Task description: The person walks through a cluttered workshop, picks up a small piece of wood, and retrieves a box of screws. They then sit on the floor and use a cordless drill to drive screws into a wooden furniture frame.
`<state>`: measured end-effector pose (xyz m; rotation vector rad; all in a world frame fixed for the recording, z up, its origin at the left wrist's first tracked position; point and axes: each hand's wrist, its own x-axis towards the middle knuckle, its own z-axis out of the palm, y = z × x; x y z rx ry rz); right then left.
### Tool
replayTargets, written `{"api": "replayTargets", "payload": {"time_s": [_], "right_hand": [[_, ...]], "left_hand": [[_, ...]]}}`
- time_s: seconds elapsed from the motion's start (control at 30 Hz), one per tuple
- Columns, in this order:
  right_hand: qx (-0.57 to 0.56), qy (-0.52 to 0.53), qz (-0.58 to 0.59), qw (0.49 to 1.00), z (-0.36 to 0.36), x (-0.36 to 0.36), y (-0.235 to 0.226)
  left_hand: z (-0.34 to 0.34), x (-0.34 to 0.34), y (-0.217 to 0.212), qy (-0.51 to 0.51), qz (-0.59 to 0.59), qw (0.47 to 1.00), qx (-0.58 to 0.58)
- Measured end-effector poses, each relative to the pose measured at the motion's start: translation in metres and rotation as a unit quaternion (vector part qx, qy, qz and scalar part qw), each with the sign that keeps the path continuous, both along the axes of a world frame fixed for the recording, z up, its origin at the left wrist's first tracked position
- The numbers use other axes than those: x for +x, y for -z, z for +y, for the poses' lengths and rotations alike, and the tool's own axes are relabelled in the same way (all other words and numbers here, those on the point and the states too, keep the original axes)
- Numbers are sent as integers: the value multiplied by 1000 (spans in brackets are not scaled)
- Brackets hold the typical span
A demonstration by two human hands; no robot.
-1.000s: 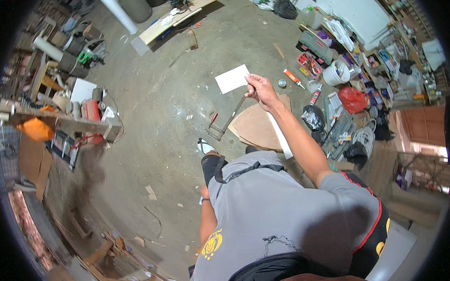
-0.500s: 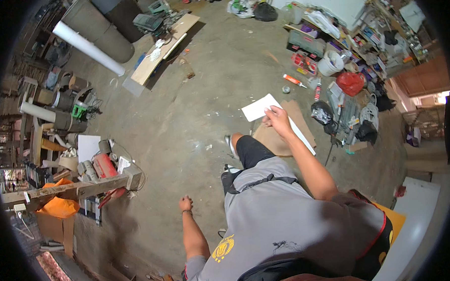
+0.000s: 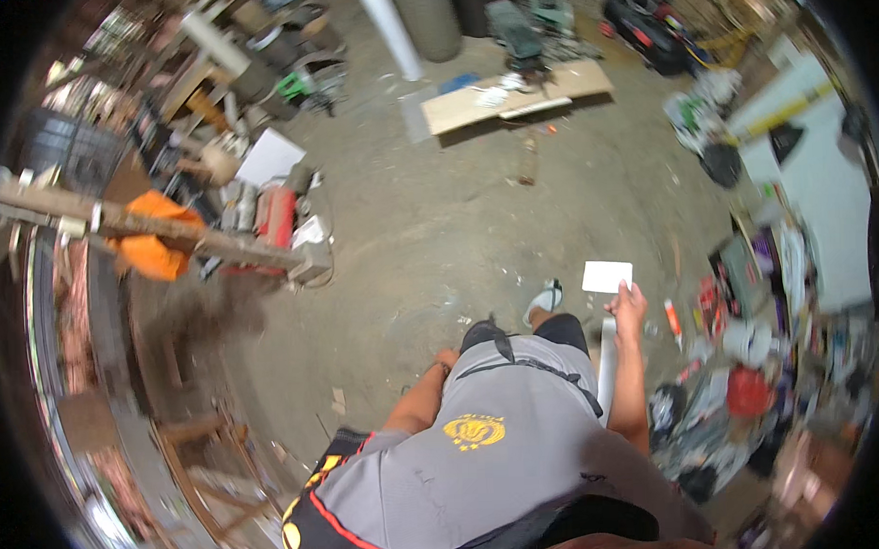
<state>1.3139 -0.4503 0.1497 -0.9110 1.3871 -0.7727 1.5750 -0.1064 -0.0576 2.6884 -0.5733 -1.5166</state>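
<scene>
My right hand [image 3: 627,304] holds a small white rectangular sheet [image 3: 607,275] out in front of me, pinched at its lower right corner. My left hand [image 3: 446,358] hangs beside my hip, mostly hidden by my grey shirt, so its fingers are hard to make out. One foot in a light sandal [image 3: 544,299] shows on the concrete floor [image 3: 457,225] just ahead. A long pale strip [image 3: 607,365] lies along the inside of my right forearm.
A wooden beam [image 3: 167,236] with an orange cloth [image 3: 153,248] and a red canister [image 3: 275,217] stands at left. A flat board [image 3: 515,91] with tools lies ahead. Cluttered supplies, a red bucket [image 3: 749,391] and bags line the right side. A white pipe [image 3: 387,29] leans at the top.
The view has swung round as I turned and stepped. My right hand with the white sheet has drawn closer to my body. My left hand has come in against my hip.
</scene>
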Motion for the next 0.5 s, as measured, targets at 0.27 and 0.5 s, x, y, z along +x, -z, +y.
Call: {"api": "replayTargets", "payload": {"time_s": [0.27,0.5], "right_hand": [[-65,-142,83,984,-166,18,-9],[-70,-142,98,983,-252,65,24]], "left_hand": [[-218,66,-87,-125,9,973,-196],[-305,108,-15,-35,-60,983,-169]]}}
